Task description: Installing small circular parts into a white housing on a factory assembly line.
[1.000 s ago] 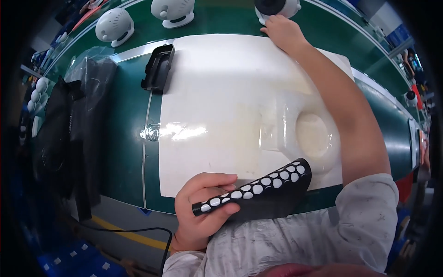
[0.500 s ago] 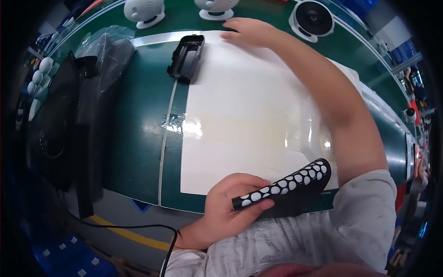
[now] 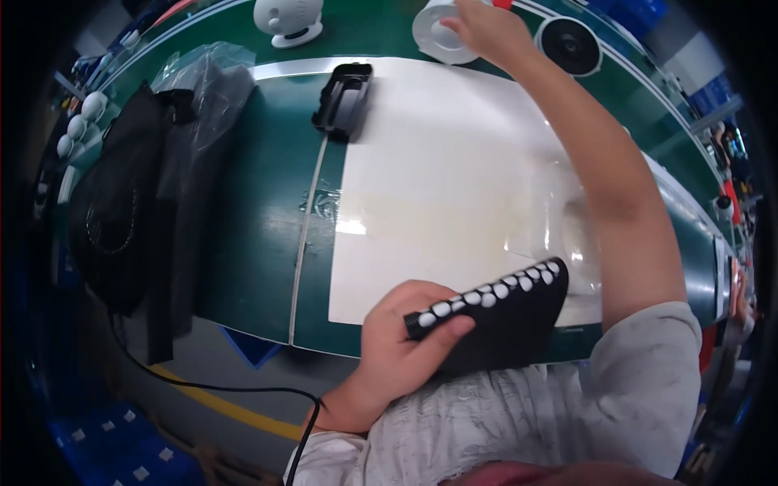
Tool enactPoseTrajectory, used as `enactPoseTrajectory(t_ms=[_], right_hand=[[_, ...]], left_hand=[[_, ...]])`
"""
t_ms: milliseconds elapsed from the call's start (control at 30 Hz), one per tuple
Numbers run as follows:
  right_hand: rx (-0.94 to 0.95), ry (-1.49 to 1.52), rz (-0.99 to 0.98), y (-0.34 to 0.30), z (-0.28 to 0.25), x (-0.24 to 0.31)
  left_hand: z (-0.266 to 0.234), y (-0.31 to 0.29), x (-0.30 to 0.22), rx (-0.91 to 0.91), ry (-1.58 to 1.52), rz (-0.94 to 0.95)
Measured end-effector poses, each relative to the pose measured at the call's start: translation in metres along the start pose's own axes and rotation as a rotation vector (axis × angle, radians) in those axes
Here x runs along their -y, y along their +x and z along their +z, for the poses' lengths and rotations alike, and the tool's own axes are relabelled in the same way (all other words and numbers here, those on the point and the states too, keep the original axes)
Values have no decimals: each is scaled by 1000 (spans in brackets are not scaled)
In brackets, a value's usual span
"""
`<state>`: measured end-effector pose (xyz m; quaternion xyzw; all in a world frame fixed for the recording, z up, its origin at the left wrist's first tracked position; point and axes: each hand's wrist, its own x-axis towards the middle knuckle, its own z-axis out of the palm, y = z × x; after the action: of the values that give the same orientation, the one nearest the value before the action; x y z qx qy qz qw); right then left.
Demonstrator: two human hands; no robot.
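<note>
Low in front of me, my left hand (image 3: 409, 340) is closed on the end of a black panel with white oval dots (image 3: 512, 316); the dots run along its upper edge, and its dark face hangs toward me. At the far side, my right hand (image 3: 498, 34) is closed on a white round device (image 3: 440, 36), which is tipped so that a ring-shaped side shows. Some of those fingers are cut off by the top edge. A similar white device on a round foot (image 3: 288, 18) stands to its left. To the right is another with a dark round front (image 3: 569, 46).
A white sheet (image 3: 429, 154) covers the middle of the green table (image 3: 259, 186), with a clear plastic piece (image 3: 559, 211) on it. A black tray (image 3: 344, 101) lies at its far left corner. Black bag-like items (image 3: 117, 211) and clear film (image 3: 215, 73) occupy the left.
My right hand has reached farther and taken hold of the white round device, which is now tipped and shifted right. My left hand has tilted the dotted panel, showing more of its dark face.
</note>
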<state>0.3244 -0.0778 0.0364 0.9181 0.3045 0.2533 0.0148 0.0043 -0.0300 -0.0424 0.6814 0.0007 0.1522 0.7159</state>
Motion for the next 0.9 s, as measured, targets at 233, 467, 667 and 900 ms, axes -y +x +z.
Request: enactPoseTrajectory(t_ms=[233,467,667,900], right_hand=[[-330,1153,48,-164,-82,-72],[-45,1355,438,-262,-100,-78],[-295,1208,397,-319,-93,-80],[-316,1133,166,-349,-90,-49]], left_hand=[[-4,2,8,79,47,198],[55,0,0,281,34,241],[85,7,6,246,-25,145],[98,10,3,261,-257,25]])
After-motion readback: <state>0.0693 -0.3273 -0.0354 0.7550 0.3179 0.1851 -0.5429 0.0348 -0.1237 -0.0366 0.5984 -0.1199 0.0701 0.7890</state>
